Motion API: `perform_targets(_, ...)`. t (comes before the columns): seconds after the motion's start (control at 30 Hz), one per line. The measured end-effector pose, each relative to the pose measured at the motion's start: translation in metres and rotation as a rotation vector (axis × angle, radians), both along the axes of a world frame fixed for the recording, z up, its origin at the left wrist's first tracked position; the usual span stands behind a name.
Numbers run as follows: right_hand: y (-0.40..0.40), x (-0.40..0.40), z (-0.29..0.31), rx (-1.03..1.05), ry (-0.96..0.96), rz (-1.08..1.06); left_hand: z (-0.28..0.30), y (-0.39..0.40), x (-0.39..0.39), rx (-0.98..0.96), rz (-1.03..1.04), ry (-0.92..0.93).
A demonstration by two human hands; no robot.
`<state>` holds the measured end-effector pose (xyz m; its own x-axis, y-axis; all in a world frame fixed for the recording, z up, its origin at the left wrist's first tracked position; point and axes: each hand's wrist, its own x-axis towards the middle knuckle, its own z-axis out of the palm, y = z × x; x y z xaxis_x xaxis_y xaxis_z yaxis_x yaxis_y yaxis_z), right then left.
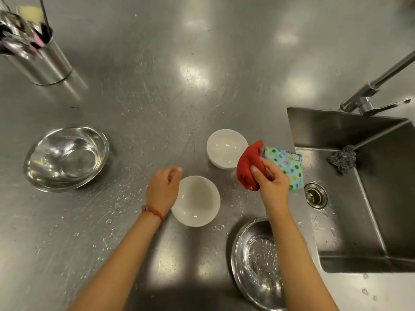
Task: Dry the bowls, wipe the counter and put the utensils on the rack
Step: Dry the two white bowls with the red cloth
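Two white bowls stand on the wet steel counter point(157, 97): the near white bowl point(197, 202) and the far white bowl point(224, 148). My left hand point(162, 189) rests at the near bowl's left rim, fingers loosely curled, gripping nothing that I can see. My right hand point(272, 184) holds up a bunched red cloth point(249, 168) just right of the bowls. A polka-dot cloth point(286, 166) shows behind it; whether the hand holds that too I cannot tell. A steel bowl point(65, 158) sits at the left, another steel bowl point(253, 263) under my right forearm.
A steel utensil holder point(38, 57) with cutlery stands at the back left. The sink point(368, 198) lies to the right, with a faucet point(377, 86), a steel scourer point(342, 158) and a drain point(315, 195). Water droplets dot the counter near the bowls.
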<state>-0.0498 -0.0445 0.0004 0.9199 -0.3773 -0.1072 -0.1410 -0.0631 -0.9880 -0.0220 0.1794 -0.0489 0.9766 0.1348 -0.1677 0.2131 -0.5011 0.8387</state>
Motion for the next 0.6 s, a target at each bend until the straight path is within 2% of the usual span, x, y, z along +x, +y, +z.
perform_targets(0.07,-0.008,0.011,0.0,-0.004,-0.001,0.003,0.007,-0.01,0.026,-0.022,-0.038,-0.019)
perform_targets(0.13,-0.016,0.021,-0.003,-0.027,0.014,-0.004,0.01,-0.025,0.054,-0.14,-0.074,0.029)
perform_targets(0.23,-0.023,0.034,-0.007,-0.049,0.04,-0.005,0.013,-0.048,0.086,-0.309,-0.118,0.19)
perform_targets(0.4,-0.03,0.045,-0.01,-0.032,0.051,-0.02,-0.001,-0.06,0.101,-0.532,-0.31,0.473)
perform_targets(0.5,-0.031,0.045,-0.011,-0.052,0.042,-0.018,-0.007,-0.06,0.102,-0.686,-0.305,0.527)
perform_targets(0.6,-0.03,0.044,-0.01,-0.078,0.051,-0.02,-0.006,-0.061,0.102,-0.709,-0.279,0.501)
